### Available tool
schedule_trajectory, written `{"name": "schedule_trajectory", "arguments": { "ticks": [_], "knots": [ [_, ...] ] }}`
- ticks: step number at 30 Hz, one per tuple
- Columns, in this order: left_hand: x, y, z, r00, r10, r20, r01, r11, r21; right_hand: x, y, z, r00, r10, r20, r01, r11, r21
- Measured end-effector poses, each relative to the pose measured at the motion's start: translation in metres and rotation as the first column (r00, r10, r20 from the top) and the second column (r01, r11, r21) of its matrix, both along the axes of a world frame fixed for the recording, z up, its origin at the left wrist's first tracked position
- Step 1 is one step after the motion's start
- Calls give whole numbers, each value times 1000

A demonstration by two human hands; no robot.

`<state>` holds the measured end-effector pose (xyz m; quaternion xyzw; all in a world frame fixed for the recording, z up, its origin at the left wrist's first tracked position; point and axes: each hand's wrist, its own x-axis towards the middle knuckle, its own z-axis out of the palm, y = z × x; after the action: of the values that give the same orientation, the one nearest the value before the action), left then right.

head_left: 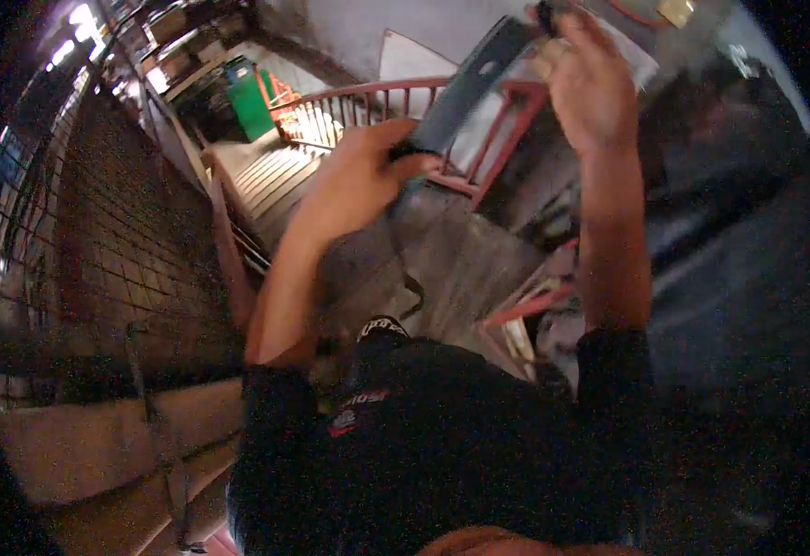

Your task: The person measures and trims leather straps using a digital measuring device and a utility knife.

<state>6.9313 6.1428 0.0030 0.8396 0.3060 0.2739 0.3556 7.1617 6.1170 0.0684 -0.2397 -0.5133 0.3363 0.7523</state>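
A long, flat, dark grey bar [474,88] with an oval hole or pale spot near its upper part slants up to the right in front of me. Its lower end is gripped by my left hand [349,181], with thumb and fingers closed around it. At the upper end, my right hand [595,93] has its fingers bent about a small black part [546,17]. Motion blur smears the right fingers, and the exact kind of the bar does not show.
Beyond my hands runs a red railing [368,102] around wooden stairs [280,176]. On the left stands a wire mesh [99,204]. A green panel [252,102] is farther back, and a red-framed item [534,306] lies low on the right. A pale wall [349,32] rises behind.
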Motion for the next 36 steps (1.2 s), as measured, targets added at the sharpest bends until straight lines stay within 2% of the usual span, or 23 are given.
{"name": "schedule_trajectory", "arguments": {
  "ticks": [2,3,4,5,6,8,9,10,12,14,15,16,18,21,23,26,28,29,30,32,34,35,36],
  "knots": [
    [-11,35,0,980,142,141,-166,970,178,19,63,-15,988,132,83,-109,966,-236],
    [-30,38,12,976,159,149,-187,961,203,7,71,-7,970,231,75,-200,936,-288],
    [-44,57,16,976,207,74,-218,955,202,-3,97,-4,941,329,79,-287,898,-333],
    [-58,68,29,969,246,-7,-240,949,203,-18,119,1,932,362,-24,-351,883,-311],
    [-59,92,36,967,255,0,-248,942,228,-19,146,4,902,426,-71,-425,847,-319],
    [-58,139,45,938,328,-108,-315,941,126,-14,205,2,894,422,-147,-445,808,-386],
    [-56,168,44,940,329,-94,-308,933,186,-11,232,2,897,414,-155,-442,815,-375],
    [-51,184,16,944,316,-97,-292,934,206,-5,238,-26,889,434,-145,-454,795,-403],
    [-51,236,9,970,240,-48,-226,955,194,-3,280,-23,883,455,-118,-457,771,-444],
    [-46,277,16,967,247,-64,-232,955,186,-1,322,-21,882,467,-58,-442,777,-448],
    [-43,291,25,966,240,-92,-229,967,115,-2,338,-19,916,400,-23,-355,786,-506],
    [-41,305,30,964,234,-125,-230,972,46,-2,359,-21,911,411,-30,-367,777,-511],
    [-55,329,20,939,283,-195,-284,958,24,-18,387,-32,929,369,-2,-310,777,-548],
    [-65,373,-3,939,321,-123,-287,928,238,-32,440,-45,916,400,-3,-336,765,-549],
    [-74,398,-13,928,352,-118,-321,920,224,-45,479,-53,906,422,26,-342,769,-540],
    [-94,433,-17,917,387,-99,-358,907,224,-73,533,-71,850,526,40,-410,707,-576],
    [-100,459,-29,894,445,-55,-421,875,240,-86,564,-90,843,537,-20,-451,688,-569],
    [-102,468,-30,882,459,-103,-439,882,173,-92,583,-102,818,569,-86,-518,662,-541],
    [-104,480,-46,876,471,-103,-449,875,178,-97,598,-118,786,600,-148,-582,636,-507],
    [-109,504,-87,851,514,-109,-473,840,265,-105,622,-149,783,613,-106,-585,668,-459],
    [-116,533,-116,832,540,-125,-504,831,236,-111,649,-175,837,540,88,-453,774,-443],
    [-120,549,-130,836,538,-112,-481,815,325,-115,670,-195,844,531,78,-458,789,-409],
    [-122,562,-137,827,548,-121,-494,813,309,-118,688,-204,839,540,66,-464,774,-431]
  ]
}}
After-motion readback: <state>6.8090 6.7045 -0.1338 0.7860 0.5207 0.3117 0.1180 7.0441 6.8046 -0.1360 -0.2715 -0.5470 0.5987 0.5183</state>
